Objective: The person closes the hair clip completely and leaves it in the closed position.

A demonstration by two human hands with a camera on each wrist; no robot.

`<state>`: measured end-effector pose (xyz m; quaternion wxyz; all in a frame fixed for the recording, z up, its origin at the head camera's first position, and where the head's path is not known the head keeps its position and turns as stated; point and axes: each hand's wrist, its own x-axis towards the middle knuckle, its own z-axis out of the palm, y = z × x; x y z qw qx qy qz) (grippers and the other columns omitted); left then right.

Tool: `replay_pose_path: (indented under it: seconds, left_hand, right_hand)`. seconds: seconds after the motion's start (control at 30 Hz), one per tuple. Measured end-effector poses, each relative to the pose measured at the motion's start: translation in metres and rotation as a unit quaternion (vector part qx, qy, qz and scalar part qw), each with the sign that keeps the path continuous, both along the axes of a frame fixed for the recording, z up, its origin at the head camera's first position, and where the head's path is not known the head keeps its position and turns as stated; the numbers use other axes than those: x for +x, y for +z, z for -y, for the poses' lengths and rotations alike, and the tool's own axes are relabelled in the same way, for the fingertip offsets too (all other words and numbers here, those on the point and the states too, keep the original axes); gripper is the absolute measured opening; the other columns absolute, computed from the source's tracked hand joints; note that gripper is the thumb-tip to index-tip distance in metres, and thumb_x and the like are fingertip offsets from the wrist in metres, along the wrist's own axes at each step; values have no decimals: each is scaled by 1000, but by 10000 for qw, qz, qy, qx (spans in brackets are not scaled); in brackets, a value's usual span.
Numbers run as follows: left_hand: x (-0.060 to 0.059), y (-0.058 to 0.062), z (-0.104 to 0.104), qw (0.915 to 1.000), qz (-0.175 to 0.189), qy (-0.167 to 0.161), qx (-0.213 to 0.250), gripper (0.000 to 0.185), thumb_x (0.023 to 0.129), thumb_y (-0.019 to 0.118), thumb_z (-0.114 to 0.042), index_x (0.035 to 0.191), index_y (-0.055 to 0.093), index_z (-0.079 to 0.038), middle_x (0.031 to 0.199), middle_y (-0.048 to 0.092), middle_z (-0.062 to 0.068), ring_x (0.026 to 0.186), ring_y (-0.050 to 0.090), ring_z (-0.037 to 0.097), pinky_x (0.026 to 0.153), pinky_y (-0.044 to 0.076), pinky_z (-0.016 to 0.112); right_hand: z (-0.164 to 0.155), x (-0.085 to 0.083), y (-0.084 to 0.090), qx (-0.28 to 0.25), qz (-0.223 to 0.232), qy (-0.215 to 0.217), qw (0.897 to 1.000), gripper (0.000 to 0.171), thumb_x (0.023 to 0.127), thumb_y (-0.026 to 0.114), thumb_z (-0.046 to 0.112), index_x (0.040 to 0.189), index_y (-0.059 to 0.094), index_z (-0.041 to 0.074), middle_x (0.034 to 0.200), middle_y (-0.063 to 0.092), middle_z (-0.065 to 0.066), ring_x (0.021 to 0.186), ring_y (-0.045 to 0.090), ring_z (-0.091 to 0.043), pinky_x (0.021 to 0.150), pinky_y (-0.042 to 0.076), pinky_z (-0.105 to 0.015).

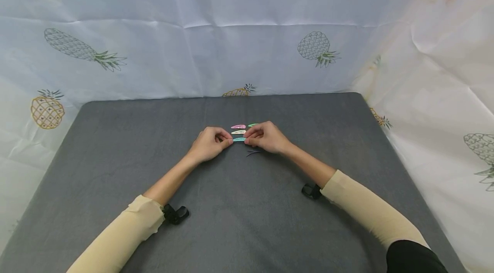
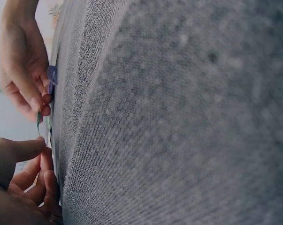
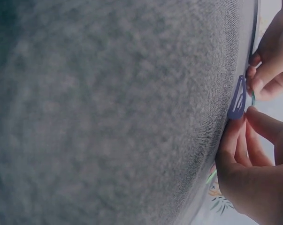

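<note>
My left hand (image 1: 208, 143) sits near the middle of the grey table (image 1: 115, 157), fingers curled in, thumb and forefinger pinching the left end of a teal hair clip (image 1: 239, 139). My right hand (image 1: 267, 137) mirrors it from the other side, its fingertips pinching the clip's right end, so the clip lies stretched between the two hands, low over the cloth. From the head view I cannot tell whether it rests on the table or is lifted just clear of it.

In the left wrist view I see the teal clip edge-on (image 2: 38, 121) between the two sets of fingertips, and my left thumb (image 2: 19, 151) points toward it.

Just behind the held clip lies a white hair clip (image 1: 238, 132), then a pink hair clip (image 1: 238, 126), with a green hair clip (image 1: 252, 125) peeking out beside the right knuckles. Just in front of my right hand a purple hair clip (image 1: 252, 152) lies flat on the cloth; the right wrist view shows it (image 3: 237, 98) close under the fingers.

A pineapple-print sheet (image 1: 247, 28) hangs behind and to the sides of the table.
</note>
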<state>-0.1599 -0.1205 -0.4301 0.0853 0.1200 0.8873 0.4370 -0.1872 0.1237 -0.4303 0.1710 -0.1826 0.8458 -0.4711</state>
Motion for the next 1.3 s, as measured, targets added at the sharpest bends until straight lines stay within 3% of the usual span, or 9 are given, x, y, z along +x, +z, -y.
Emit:
replay_pose_path:
  seconds: [0.8,1.3]
  left_hand:
    - [-2,-2,-2,9997,-10,-42,-245,9,102,75,-17,101,81,-10,90,77,7,64,55,10,62,40,28]
    - [-2,-2,-2,9998,-41,-68,-183,8,101,74,-14,99,79,-8,88,77,8,63,55,9,62,41,26]
  right_hand:
    - [0,-2,4,194,48,196,9996,18,100,79,10,115,81,3,100,84,-13,78,71,-7,73,57,-24]
    - [4,-5,3,627,-168,331,9973,17,100,79,14,115,80,6,97,81,-8,79,68,-4,73,53,-21]
